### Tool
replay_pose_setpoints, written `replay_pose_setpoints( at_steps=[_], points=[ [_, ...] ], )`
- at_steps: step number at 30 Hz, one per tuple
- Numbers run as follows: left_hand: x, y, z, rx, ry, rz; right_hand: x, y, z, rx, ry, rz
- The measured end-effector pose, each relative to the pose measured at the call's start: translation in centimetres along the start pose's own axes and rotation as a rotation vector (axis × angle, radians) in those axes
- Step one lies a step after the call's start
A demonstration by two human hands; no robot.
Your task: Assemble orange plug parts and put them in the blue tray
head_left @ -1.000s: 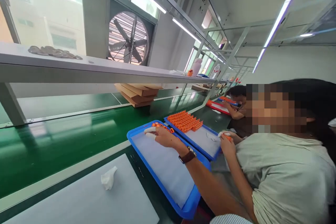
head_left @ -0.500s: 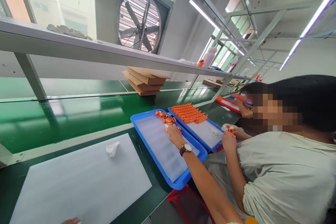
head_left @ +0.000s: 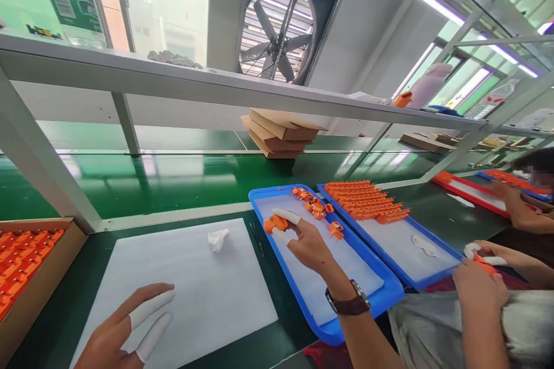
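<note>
My right hand (head_left: 309, 245), a watch on its wrist, pinches a small orange plastic part (head_left: 275, 223) between fingers in white finger cots. It is above the left side of the blue tray (head_left: 298, 323), where several similar orange parts (head_left: 318, 207) lie toward the far end. My left hand (head_left: 125, 328) hovers over the near left of the white sheet (head_left: 186, 300), its fingers apart and nothing held; two of them wear white finger cots. A crumpled white tissue (head_left: 217, 240) lies on the sheet. Thin dark tools, like tweezers (head_left: 257, 239), rest between sheet and tray.
A second blue tray (head_left: 415, 225) holds rows of orange parts (head_left: 366, 200). At the left stands a cardboard box (head_left: 52, 277) of orange parts. A co-worker's hands (head_left: 482, 271) work at the right. A shelf (head_left: 268, 92) crosses above, with stacked cartons (head_left: 281, 132) behind it.
My right hand has lifted an orange part out of the tray and moved it left. My left hand has come further into view over the sheet. The view has swung left.
</note>
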State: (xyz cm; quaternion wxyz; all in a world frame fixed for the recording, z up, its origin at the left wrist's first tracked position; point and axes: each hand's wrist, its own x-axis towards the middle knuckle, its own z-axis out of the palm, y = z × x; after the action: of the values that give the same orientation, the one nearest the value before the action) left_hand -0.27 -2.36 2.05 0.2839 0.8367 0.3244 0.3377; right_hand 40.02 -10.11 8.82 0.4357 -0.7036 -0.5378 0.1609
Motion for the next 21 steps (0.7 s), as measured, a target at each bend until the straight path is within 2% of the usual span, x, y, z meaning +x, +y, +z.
replay_pose_setpoints(
  at_steps=[1, 3, 6, 9, 11, 12, 14, 17, 21],
  points=[
    [1.3, 0.6, 0.0, -0.012, 0.015, -0.027, -0.4, -1.6, 1.5, 0.058, -0.052, -0.063],
    [3.7, 1.5, 0.2, -0.114, -0.057, -0.085, -0.9, -4.5, 4.7, 0.171, -0.201, -0.171],
    [6.4, 1.5, 1.0, -0.399, -0.151, -0.205, -1.2, -7.5, 9.1, 0.284, -0.401, -0.280],
    [7.7, 0.3, 1.3, -0.656, -0.337, -0.293, -0.7, -8.5, 12.7, 0.357, -0.525, -0.350],
    [7.8, -0.7, 1.5, -0.706, -0.368, -0.324, -0.1, -8.2, 14.5, 0.423, -0.544, -0.392],
    [7.7, -1.2, 1.7, -0.693, -0.328, -0.336, 0.2, -7.9, 15.3, 0.449, -0.531, -0.406],
    [7.4, -2.4, 2.3, -0.611, -0.162, -0.342, 0.9, -6.9, 16.7, 0.471, -0.490, -0.408],
    [6.8, -4.3, 3.4, -0.420, 0.068, -0.264, 1.2, -5.2, 18.4, 0.457, -0.476, -0.332],
    [6.3, -5.9, 4.7, -0.137, 0.197, -0.091, 0.7, -3.6, 20.0, 0.456, -0.560, -0.178]
  ],
)
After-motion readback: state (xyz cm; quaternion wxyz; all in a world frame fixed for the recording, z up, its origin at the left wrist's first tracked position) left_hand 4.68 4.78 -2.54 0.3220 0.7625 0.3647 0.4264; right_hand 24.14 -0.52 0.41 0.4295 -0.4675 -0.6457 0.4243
